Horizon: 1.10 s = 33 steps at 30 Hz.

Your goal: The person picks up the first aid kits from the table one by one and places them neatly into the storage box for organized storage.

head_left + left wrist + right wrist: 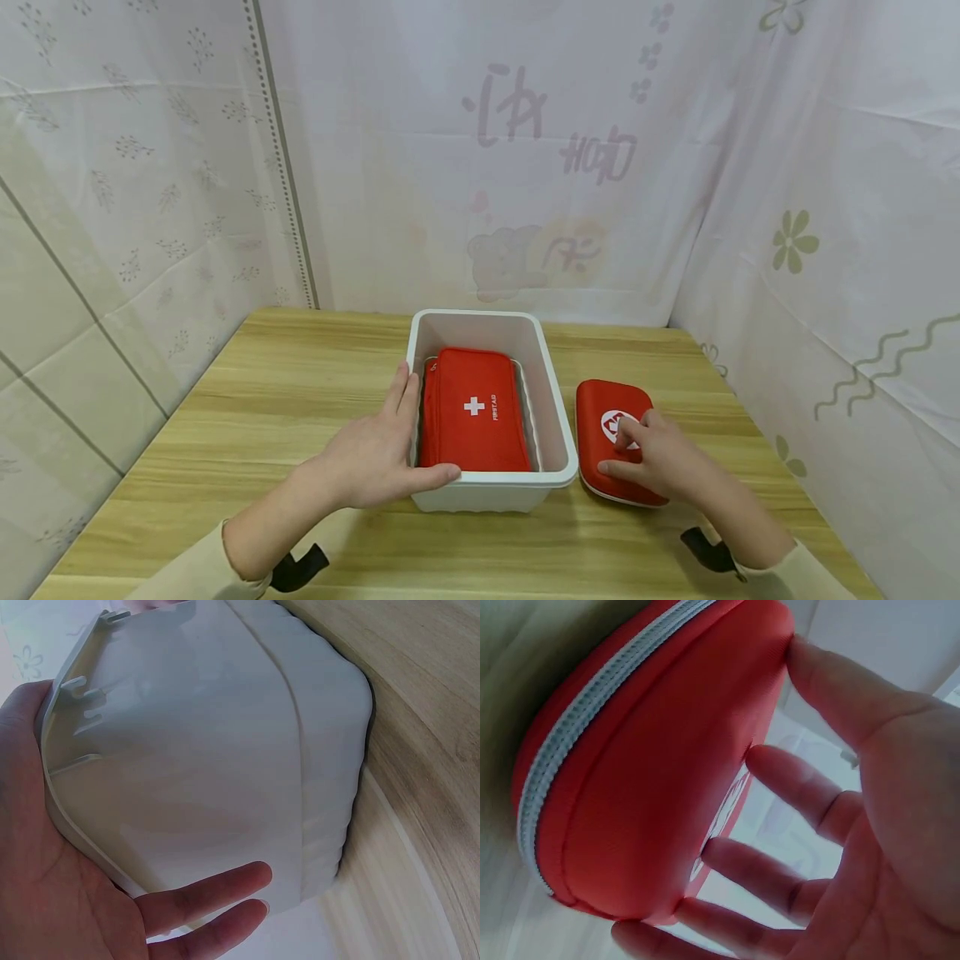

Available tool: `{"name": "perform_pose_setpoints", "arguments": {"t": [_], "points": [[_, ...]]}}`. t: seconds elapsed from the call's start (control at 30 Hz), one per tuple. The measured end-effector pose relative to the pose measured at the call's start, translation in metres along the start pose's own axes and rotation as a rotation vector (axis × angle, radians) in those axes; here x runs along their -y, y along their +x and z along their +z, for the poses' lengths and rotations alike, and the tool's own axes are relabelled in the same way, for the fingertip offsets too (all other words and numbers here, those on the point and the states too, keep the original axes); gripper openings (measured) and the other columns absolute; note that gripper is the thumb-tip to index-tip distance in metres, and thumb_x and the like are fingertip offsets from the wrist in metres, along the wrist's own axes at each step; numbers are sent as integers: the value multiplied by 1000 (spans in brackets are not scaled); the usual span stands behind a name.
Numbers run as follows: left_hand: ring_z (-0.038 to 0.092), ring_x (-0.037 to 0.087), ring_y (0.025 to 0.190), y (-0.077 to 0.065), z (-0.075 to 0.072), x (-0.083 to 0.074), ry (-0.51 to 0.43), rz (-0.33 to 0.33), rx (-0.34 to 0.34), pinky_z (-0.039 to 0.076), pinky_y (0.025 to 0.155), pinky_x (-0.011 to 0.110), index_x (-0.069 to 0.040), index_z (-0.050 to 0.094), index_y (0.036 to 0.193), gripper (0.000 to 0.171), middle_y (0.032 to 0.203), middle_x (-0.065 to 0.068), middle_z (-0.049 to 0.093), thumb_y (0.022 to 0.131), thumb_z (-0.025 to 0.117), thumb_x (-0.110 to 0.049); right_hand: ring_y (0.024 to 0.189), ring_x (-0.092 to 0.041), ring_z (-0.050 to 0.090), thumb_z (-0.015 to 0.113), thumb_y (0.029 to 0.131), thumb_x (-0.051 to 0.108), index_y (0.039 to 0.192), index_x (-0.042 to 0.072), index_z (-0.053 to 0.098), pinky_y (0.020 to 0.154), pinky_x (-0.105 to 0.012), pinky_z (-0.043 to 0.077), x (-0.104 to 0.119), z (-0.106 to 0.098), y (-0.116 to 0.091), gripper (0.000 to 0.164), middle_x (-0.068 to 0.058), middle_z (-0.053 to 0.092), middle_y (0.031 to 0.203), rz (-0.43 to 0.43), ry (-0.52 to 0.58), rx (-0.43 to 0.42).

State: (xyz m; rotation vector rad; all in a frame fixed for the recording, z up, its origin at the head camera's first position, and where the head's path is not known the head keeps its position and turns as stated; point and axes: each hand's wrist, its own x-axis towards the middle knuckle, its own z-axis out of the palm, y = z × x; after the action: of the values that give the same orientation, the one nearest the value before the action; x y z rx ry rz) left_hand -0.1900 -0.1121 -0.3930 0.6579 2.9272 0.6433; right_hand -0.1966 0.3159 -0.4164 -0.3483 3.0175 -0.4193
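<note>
My left hand (372,454) rests on the near left corner of a white plastic bin (491,495). Its thumb lies over the front rim, and straight fingers (214,896) extend along the outer wall in the left wrist view. Inside the bin lies a flat red first aid pouch (483,442) with a white cross, above another red item mostly hidden beneath it. My right hand (660,458) touches the top of a red zippered hard case (611,400) with its fingertips, loosely bent and not wrapped around it. A pale zipper (555,754) runs around the case's side.
The bin and case stand side by side on a wood-grain table (315,367). Patterned white curtains (420,167) enclose the back and both sides. A black strap end (298,568) projects near each wrist.
</note>
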Motion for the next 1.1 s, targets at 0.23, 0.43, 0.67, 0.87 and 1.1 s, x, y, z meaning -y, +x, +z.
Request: {"name": "perform_pose_setpoints", "arguments": {"t": [0.23,0.43,0.67,0.87,1.1], "points": [[76,23,85,0,-1,1,-4,-1,0,58,73,39,-4,0,176,137,186,18,-1,88,65,-87,114,-48,64,76,101,52,147,5,60,86,-58,58,-16,-37,14,68,-38,61,132,53,110,51],[73,20,81,0,-2,2,-12,-7,-1,57,71,37,-4,2,176,137,186,17,-2,88,67,-85,122,-55,59,64,107,55,170,-1,25,88,-57,61,-58,-48,54,92,-53,36,156,197,289,170],[68,14,70,0,-1,1,-19,-4,11,54,67,35,-6,-4,176,140,186,15,-4,87,61,-91,118,-41,71,63,108,56,171,-3,18,88,-56,65,-88,-33,83,98,-37,59,144,305,509,316],[68,14,70,0,0,2,-7,-8,13,57,70,36,-7,-4,177,141,186,14,-4,86,60,-94,96,-23,73,71,106,46,146,-8,50,83,-46,66,-93,-23,92,70,-13,73,111,354,611,347],[65,14,66,1,0,2,-23,-11,13,55,67,35,-8,-4,177,139,186,13,-4,86,63,-91,92,-20,75,72,107,38,143,-7,41,83,-40,66,-97,-18,89,66,-9,74,106,333,746,318]]}}
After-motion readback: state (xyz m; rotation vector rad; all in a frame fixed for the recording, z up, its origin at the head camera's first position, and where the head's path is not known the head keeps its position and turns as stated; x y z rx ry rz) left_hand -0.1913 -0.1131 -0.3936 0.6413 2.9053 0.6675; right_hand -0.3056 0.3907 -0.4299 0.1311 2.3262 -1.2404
